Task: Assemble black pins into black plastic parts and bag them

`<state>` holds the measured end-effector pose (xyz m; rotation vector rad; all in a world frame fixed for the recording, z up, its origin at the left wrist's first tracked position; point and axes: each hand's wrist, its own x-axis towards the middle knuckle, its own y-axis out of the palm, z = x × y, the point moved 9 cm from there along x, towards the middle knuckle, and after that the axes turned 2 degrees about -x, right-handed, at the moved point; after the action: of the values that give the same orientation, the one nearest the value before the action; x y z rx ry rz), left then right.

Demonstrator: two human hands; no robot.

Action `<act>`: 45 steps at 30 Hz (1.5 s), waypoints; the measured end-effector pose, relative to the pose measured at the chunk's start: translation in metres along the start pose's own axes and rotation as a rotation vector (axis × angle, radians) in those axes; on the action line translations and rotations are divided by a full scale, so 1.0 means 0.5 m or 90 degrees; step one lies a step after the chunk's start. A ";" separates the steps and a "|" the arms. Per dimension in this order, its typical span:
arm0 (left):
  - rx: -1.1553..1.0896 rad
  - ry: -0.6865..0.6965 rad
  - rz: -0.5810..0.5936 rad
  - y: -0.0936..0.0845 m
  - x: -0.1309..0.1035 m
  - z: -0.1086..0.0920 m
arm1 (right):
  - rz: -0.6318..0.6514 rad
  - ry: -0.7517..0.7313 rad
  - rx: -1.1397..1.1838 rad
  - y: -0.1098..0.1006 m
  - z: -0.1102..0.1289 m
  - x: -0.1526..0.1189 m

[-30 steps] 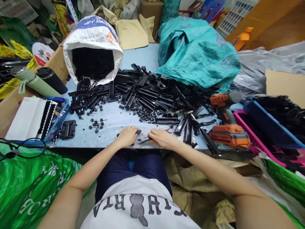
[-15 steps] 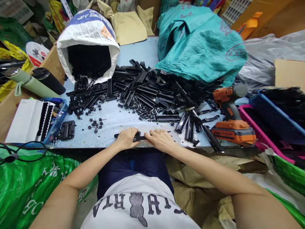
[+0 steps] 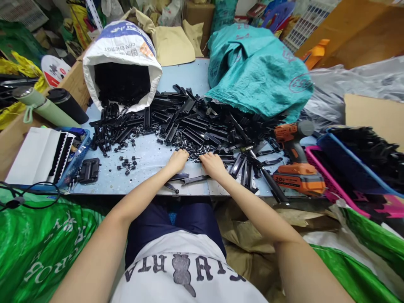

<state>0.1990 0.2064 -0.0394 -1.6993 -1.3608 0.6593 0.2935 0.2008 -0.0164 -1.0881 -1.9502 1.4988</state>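
Black plastic parts pile (image 3: 202, 122): both hands, left (image 3: 178, 160) & right (image 3: 213, 163), at edge, fingers' grip unclear.

Drill (image 3: 295, 162) right of parts pile (image 3: 195, 122) (on table (image 3: 148, 162)).

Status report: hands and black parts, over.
Left hand and right hand at near edge of pile of black plastic strips. Grip unclear. Orange cordless drill right.

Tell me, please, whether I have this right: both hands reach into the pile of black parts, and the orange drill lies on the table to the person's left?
Not quite. The head view shows the orange drill on the person's right, not left. The left hand and right hand do reach to the edge of the pile of black parts on the table.
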 end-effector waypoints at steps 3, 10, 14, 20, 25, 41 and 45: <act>-0.008 -0.018 -0.023 -0.031 -0.017 0.027 | 0.003 -0.039 0.040 0.012 -0.005 0.010; -0.120 -0.082 -0.138 -0.126 -0.254 0.127 | -0.098 -0.130 0.458 -0.056 0.021 -0.051; -0.071 -0.114 -0.097 -0.111 -0.313 0.131 | -0.042 -0.137 0.483 -0.070 0.066 -0.036; 0.057 -0.108 -0.020 -0.103 -0.298 0.102 | 0.024 -0.196 0.280 -0.097 0.124 -0.018; 0.156 -0.059 0.076 -0.104 -0.278 0.075 | 0.077 -0.236 0.156 -0.107 0.151 -0.032; 0.177 0.072 -0.155 -0.079 -0.319 0.074 | -0.003 -0.256 0.248 -0.101 0.141 -0.025; 0.195 0.088 -0.196 -0.090 -0.303 0.022 | -0.013 -0.276 0.231 -0.101 0.147 -0.025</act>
<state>0.1259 0.0672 -0.0214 -1.2384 -1.3115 0.5309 0.2303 0.1423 0.0101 -0.6221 -1.8299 2.1099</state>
